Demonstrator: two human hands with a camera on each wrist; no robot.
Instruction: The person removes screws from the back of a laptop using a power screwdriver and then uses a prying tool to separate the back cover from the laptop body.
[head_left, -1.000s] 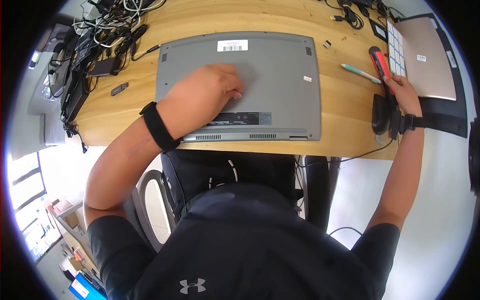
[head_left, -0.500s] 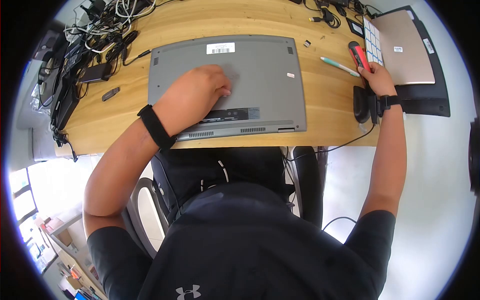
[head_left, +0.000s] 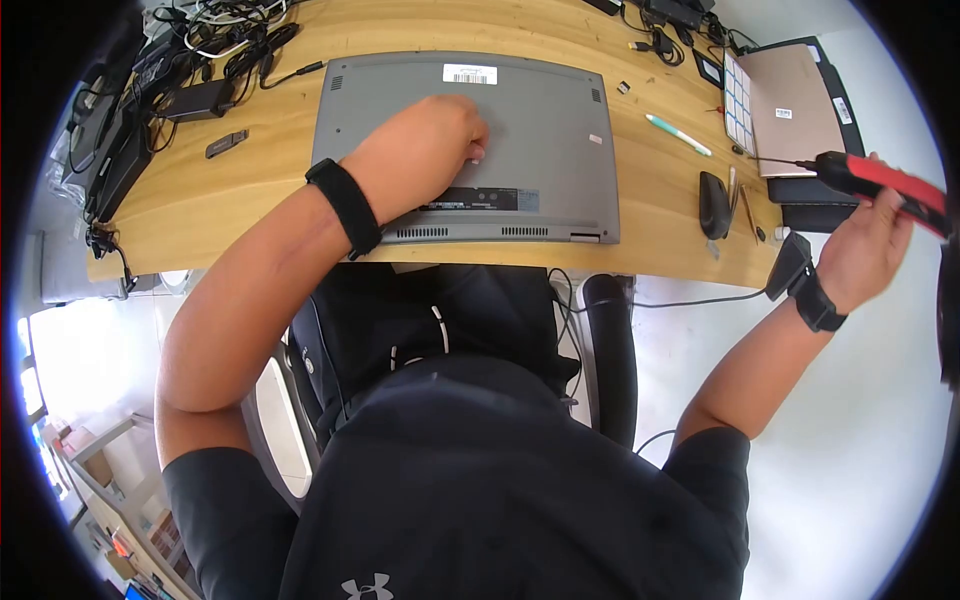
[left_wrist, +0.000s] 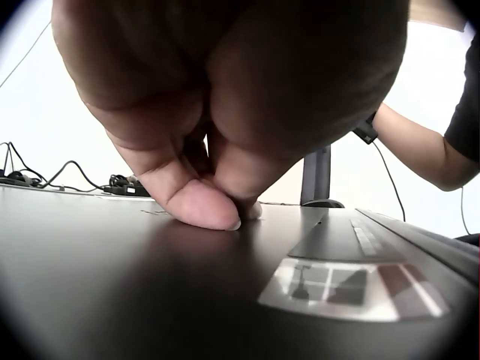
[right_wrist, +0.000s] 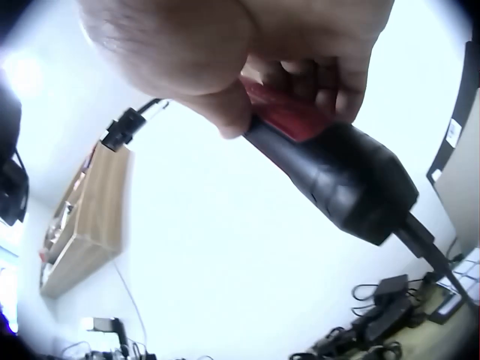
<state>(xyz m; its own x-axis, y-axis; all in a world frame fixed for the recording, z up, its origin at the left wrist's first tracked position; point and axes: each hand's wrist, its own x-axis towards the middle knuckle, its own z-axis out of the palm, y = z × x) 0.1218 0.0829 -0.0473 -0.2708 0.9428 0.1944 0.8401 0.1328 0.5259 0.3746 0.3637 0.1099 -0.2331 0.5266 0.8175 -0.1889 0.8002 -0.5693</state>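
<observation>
A grey laptop [head_left: 560,110] lies with its underside up on the wooden table. My left hand [head_left: 415,155] rests on it with curled fingers; in the left wrist view the thumb [left_wrist: 202,205] and a fingertip meet at the surface, with nothing visible between them. At the right, my right hand [head_left: 865,250] grips a red and black screwdriver-like tool [head_left: 880,182], raised past the table edge, its thin shaft pointing left. The right wrist view shows the tool's black front [right_wrist: 345,180] beyond my fingers.
Right of the laptop are a teal pen [head_left: 680,135], a black mouse [head_left: 714,205], a white-keyed keyboard [head_left: 738,100] and a rose-gold laptop [head_left: 790,115]. Cables [head_left: 250,50] and a black adapter [head_left: 198,100] crowd the back left, near a USB stick [head_left: 227,143].
My right hand has lifted the red and black tool from beside the keyboard and moved it right, turning it. My left hand stays on the laptop. The head view has shifted.
</observation>
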